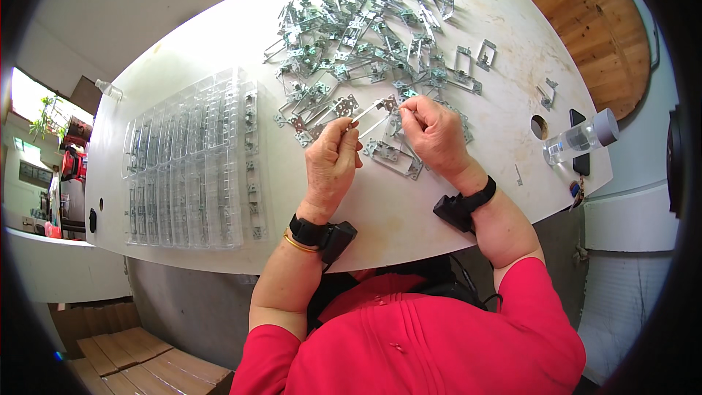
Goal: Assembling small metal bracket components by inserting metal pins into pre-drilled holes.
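Left hand [333,157] and right hand [435,132] pinch a metal bracket [371,111], its ends hidden by fingers.

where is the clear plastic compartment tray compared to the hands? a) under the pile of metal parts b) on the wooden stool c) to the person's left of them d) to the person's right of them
c: the clear plastic tray lies on the white table to the person's left of the left hand and the right hand, which hold a metal bracket between them.

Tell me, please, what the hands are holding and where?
Both hands, left hand and right hand, pinch one thin metal frame, each by an end.
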The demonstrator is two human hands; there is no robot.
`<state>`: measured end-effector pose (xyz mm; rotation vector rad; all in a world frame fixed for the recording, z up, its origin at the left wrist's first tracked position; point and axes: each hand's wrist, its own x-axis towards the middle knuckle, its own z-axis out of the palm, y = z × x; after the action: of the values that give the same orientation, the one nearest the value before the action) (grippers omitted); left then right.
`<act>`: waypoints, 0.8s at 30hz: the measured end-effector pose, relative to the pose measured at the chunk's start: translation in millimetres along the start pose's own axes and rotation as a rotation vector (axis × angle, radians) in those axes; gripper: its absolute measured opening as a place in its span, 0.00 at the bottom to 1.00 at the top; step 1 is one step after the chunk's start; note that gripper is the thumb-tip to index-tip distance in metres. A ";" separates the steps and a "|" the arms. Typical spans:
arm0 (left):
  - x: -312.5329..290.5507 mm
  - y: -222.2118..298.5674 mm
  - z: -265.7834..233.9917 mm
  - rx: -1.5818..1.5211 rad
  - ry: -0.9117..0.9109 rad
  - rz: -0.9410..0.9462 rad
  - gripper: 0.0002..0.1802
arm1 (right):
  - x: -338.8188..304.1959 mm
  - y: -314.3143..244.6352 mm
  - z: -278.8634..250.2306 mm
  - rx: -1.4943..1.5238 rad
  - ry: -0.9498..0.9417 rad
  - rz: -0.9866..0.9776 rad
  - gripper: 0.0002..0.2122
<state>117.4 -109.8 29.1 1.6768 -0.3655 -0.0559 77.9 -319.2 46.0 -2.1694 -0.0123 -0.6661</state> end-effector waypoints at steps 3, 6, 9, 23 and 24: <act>0.0 -0.7 -1.3 -0.010 0.002 -0.012 0.08 | -0.2 -0.9 0.2 0.033 -0.021 0.043 0.03; -0.6 1.7 0.1 -0.022 -0.014 -0.003 0.08 | -0.5 2.0 0.7 0.037 -0.007 0.065 0.03; -0.5 0.8 -0.2 -0.021 0.004 -0.001 0.08 | -0.4 -2.5 -0.3 0.060 -0.017 0.090 0.03; 0.7 0.2 -1.9 -0.032 0.016 -0.021 0.08 | 1.1 0.3 -3.0 0.047 0.031 0.065 0.03; 0.7 -0.4 -2.4 -0.022 0.017 -0.012 0.08 | 1.0 1.6 -2.0 0.042 0.034 0.058 0.03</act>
<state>118.8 -107.6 29.2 1.6571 -0.3405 -0.0542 78.3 -321.9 46.3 -2.1100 0.0539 -0.6639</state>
